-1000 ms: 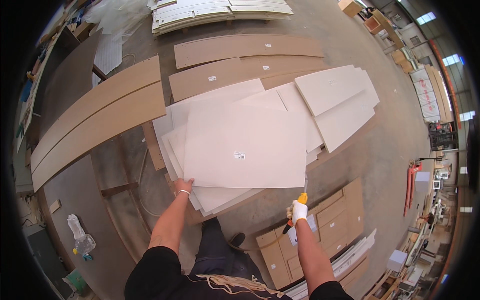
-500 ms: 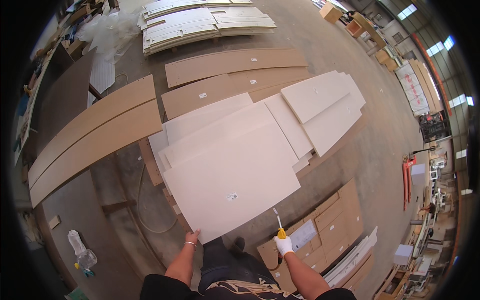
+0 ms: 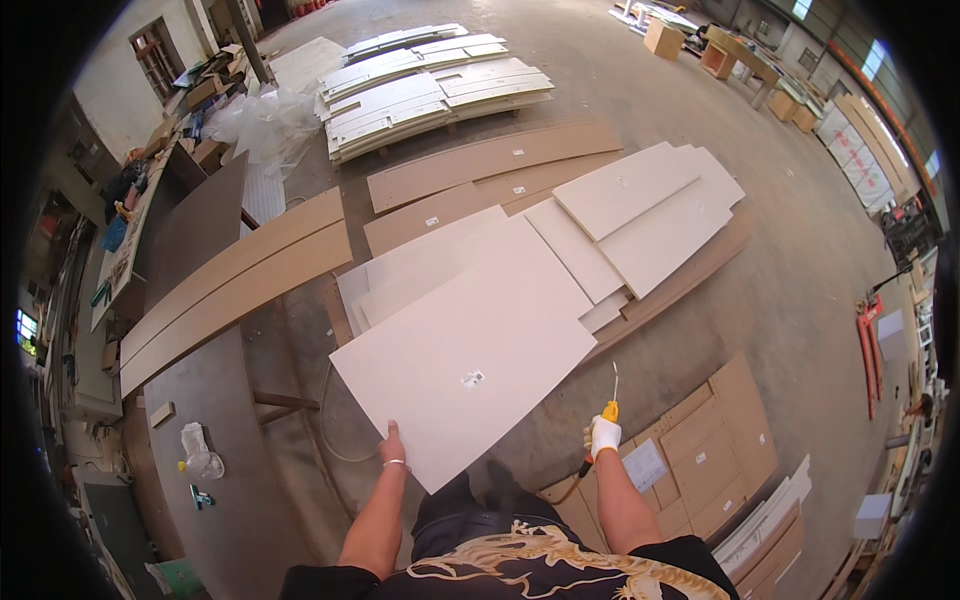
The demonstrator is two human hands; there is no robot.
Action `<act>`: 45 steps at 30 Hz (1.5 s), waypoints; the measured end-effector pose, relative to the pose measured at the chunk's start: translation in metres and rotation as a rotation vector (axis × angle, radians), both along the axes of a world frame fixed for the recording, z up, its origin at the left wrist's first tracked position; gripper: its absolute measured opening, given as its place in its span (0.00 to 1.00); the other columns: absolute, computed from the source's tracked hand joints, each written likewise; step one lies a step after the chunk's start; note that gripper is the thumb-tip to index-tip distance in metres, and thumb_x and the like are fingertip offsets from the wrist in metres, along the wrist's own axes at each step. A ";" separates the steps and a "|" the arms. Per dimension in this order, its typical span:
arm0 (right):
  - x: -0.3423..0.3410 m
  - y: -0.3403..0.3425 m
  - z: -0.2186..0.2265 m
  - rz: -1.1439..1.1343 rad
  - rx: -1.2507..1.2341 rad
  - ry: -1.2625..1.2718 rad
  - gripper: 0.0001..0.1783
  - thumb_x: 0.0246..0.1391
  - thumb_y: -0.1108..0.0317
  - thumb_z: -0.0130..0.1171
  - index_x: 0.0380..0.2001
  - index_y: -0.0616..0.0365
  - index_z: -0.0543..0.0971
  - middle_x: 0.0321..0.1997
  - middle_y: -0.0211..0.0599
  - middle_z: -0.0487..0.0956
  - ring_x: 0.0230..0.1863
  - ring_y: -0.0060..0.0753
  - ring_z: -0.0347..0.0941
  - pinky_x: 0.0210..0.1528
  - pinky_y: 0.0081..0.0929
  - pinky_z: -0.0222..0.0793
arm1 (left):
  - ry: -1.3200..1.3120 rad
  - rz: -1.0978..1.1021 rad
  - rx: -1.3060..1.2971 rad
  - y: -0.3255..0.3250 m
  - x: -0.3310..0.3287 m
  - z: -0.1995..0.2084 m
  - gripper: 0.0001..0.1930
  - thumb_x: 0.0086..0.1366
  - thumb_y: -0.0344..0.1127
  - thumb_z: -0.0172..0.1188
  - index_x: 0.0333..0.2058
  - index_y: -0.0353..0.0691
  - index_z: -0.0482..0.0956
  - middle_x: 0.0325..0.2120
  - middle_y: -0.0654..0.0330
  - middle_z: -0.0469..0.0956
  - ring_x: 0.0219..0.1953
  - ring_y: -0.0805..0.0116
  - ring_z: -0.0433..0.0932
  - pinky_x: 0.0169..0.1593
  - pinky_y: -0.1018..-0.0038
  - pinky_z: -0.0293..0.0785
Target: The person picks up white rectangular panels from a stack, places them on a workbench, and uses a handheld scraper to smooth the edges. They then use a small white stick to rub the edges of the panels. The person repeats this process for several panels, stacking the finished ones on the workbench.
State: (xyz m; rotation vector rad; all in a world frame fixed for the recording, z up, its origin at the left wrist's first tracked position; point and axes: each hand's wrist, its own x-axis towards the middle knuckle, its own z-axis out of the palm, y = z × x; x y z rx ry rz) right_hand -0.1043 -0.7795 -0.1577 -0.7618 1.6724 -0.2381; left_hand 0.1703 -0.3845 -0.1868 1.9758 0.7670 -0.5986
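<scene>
My bare left hand grips the near left edge of a large white panel, thumb on top, its other fingers hidden underneath. The panel bears a small printed label and lies slanted over other white panels. In my gloved right hand is a yellow air blow gun with a thin metal nozzle pointing away from me. An orange-and-black hose hangs from its lower end. The gun is held to the right of the panel, apart from it. More white boards overlap at the stack's far right.
Brown boards lie beyond the stack. Long brown strips rest on a dark table at left, with a clear plastic bottle. Brown panels lie at the right. A red pallet jack stands farther right.
The view has tilted up and turned left. The top white panel has shifted left and nearer relative to the stack, with my left hand on its edge. The blow gun stays in my right hand.
</scene>
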 end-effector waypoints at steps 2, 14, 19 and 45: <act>-0.034 0.030 -0.014 0.387 -0.115 0.007 0.13 0.55 0.59 0.60 0.27 0.59 0.81 0.20 0.37 0.79 0.16 0.34 0.74 0.20 0.32 0.69 | -0.072 -0.075 -0.086 -0.004 0.006 0.015 0.49 0.68 0.69 0.55 0.57 0.14 0.71 0.53 0.37 0.79 0.54 0.46 0.80 0.58 0.57 0.75; -0.055 0.082 -0.024 0.892 -0.212 -0.059 0.17 0.58 0.55 0.61 0.39 0.56 0.86 0.38 0.53 0.85 0.43 0.59 0.82 0.47 0.43 0.74 | -0.009 -0.043 -0.103 -0.032 -0.047 0.070 0.42 0.70 0.60 0.60 0.60 0.18 0.70 0.58 0.38 0.76 0.56 0.47 0.79 0.58 0.57 0.76; -0.103 0.057 -0.025 1.120 -0.498 0.154 0.16 0.57 0.57 0.63 0.40 0.57 0.86 0.36 0.52 0.86 0.37 0.54 0.83 0.44 0.45 0.77 | -0.012 0.126 0.036 -0.007 -0.090 0.057 0.45 0.67 0.62 0.63 0.59 0.18 0.70 0.61 0.37 0.74 0.60 0.45 0.77 0.62 0.56 0.73; 0.044 0.236 -0.048 0.830 0.238 -0.256 0.08 0.70 0.60 0.54 0.39 0.51 0.75 0.20 0.26 0.69 0.17 0.26 0.61 0.21 0.31 0.59 | -0.211 0.578 0.449 0.275 -0.282 0.074 0.34 0.66 0.68 0.56 0.39 0.35 0.80 0.39 0.38 0.82 0.44 0.36 0.80 0.48 0.47 0.75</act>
